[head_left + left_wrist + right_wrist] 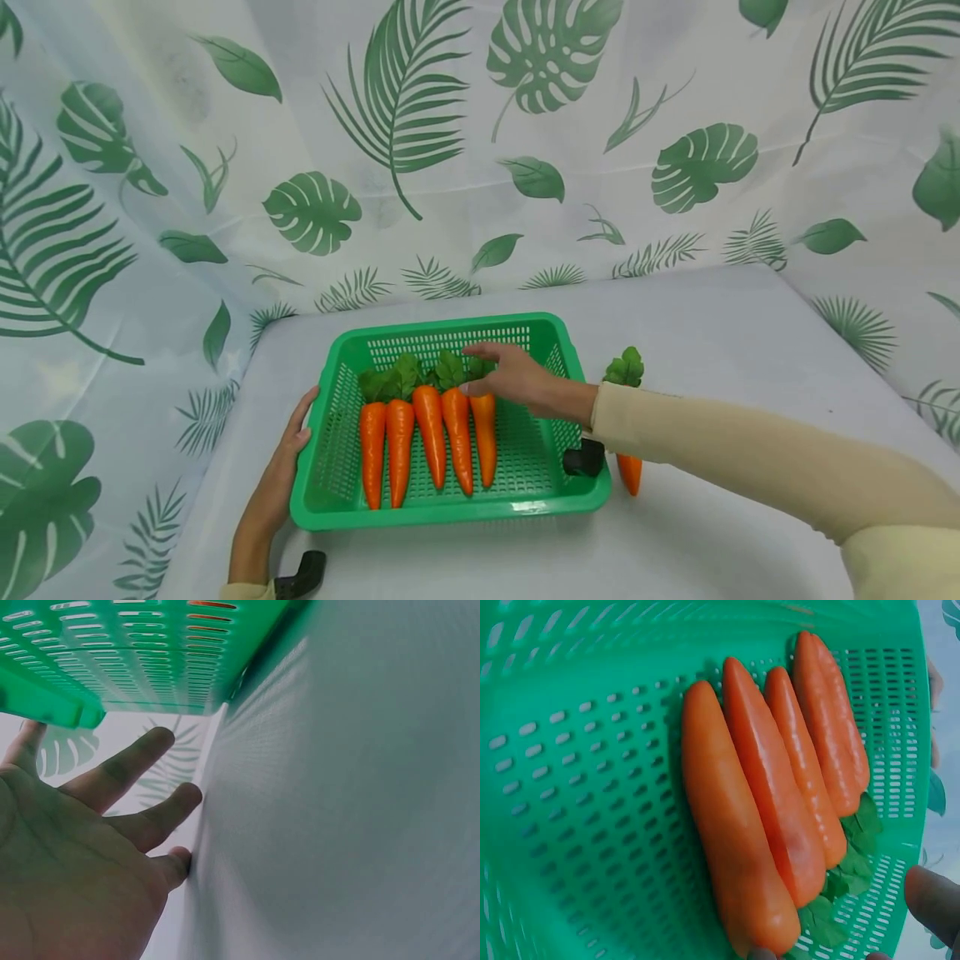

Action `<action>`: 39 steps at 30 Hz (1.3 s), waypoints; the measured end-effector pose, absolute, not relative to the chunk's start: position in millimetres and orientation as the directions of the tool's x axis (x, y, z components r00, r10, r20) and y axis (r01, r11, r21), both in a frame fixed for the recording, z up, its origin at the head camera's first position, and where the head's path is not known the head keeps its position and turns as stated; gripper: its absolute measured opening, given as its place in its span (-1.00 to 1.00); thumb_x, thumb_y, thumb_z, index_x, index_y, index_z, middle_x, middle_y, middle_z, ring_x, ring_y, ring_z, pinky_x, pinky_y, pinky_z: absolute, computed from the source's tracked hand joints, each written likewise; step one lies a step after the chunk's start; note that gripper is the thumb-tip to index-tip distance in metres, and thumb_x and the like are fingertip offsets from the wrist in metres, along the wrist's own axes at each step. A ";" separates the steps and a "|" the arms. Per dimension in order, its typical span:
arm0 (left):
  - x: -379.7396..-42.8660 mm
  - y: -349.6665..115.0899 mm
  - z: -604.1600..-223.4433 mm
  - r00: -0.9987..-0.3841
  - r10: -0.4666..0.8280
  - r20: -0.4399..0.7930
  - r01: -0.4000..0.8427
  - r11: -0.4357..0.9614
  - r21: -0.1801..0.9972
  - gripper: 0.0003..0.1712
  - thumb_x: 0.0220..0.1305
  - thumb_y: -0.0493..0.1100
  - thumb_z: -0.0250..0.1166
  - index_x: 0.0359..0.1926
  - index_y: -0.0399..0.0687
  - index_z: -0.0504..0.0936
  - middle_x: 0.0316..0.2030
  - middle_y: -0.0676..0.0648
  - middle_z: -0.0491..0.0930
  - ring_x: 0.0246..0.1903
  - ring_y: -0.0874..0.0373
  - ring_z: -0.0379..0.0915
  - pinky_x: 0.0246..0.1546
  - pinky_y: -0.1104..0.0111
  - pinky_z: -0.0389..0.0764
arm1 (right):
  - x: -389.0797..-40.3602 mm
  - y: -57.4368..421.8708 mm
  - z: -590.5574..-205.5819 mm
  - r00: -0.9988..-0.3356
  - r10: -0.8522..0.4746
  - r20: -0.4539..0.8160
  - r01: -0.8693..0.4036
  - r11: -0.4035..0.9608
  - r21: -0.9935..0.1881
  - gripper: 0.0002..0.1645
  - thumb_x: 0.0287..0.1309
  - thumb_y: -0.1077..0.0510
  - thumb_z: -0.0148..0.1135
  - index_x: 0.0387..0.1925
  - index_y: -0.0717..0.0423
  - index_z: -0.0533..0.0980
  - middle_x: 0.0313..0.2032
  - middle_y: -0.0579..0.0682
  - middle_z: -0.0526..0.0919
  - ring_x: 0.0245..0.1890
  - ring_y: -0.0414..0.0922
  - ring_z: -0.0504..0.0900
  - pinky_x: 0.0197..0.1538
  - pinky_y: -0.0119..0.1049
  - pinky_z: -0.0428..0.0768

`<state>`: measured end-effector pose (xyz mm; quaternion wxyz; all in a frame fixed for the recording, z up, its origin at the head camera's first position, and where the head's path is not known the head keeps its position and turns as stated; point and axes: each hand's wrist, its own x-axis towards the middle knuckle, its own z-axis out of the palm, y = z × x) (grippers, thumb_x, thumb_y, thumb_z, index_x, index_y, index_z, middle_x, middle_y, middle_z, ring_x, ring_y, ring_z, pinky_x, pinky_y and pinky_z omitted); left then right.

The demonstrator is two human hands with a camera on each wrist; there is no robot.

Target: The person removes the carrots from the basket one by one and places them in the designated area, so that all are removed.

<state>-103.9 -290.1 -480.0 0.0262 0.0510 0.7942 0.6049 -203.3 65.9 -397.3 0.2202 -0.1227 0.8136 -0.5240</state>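
Observation:
A green plastic basket [525, 505] with slotted sides holds several orange carrots [429, 425] with leafy green tops, side by side. Over the rightmost carrot [486, 442], my right hand [517, 382] reaches in with thumb and fingers spread apart. In the right wrist view, a fingertip [762, 954] overlaps the thick end of that carrot [739, 847], while another digit [934, 900] stands well away from it. My left hand [288, 458] is at the basket's left side, fingertips along the rim; its fingers [127, 769] spread out straight in the left wrist view.
Another carrot [630, 475] lies on the white tabletop [712, 342] just right of the basket, its middle hidden behind my right forearm. A white curtain [450, 242] printed with green leaves surrounds the table at the back and sides.

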 end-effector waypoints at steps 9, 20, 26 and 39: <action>-104.8 -290.4 -481.2 -0.994 0.113 0.016 0.044 0.255 0.966 -0.34 0.78 0.10 -0.36 0.77 0.29 -0.12 0.69 -0.13 -0.12 0.44 -0.03 0.06 0.17 0.50 0.34 | -203.0 60.5 -403.0 -0.878 -0.388 -0.282 0.103 0.422 -0.901 -0.27 0.33 0.37 0.40 0.50 0.25 0.44 0.50 0.33 0.33 0.47 0.31 0.33 0.36 0.19 0.45; -104.7 -289.8 -481.2 -0.995 0.101 0.015 0.042 0.281 0.959 -0.33 0.78 0.10 -0.34 0.77 0.26 -0.12 0.69 -0.15 -0.12 0.41 -0.10 0.08 0.15 0.48 0.35 | -206.1 54.0 -418.0 -0.889 -0.350 -0.297 0.136 0.417 -0.899 -0.31 0.28 0.47 0.37 0.43 0.33 0.48 0.44 0.38 0.39 0.40 0.32 0.42 0.29 0.12 0.54; -104.7 -290.4 -480.0 -0.995 0.102 0.021 0.049 0.279 0.959 -0.34 0.78 0.09 -0.35 0.77 0.25 -0.11 0.68 -0.15 -0.11 0.40 -0.10 0.10 0.16 0.48 0.35 | -206.4 52.3 -422.8 -0.899 -0.334 -0.282 0.115 0.442 -0.890 -0.34 0.24 0.51 0.35 0.38 0.33 0.53 0.40 0.37 0.43 0.31 0.29 0.51 0.13 0.00 0.64; -104.0 -289.5 -478.9 -0.995 0.101 0.016 0.043 0.270 0.962 -0.33 0.78 0.09 -0.34 0.77 0.24 -0.11 0.69 -0.13 -0.13 0.45 0.00 0.03 0.18 0.53 0.27 | -208.2 50.9 -429.9 -0.918 -0.290 -0.270 0.108 0.471 -0.876 -0.32 0.11 0.54 0.35 0.32 0.34 0.57 0.34 0.38 0.49 0.20 0.24 0.57 0.03 -0.03 0.69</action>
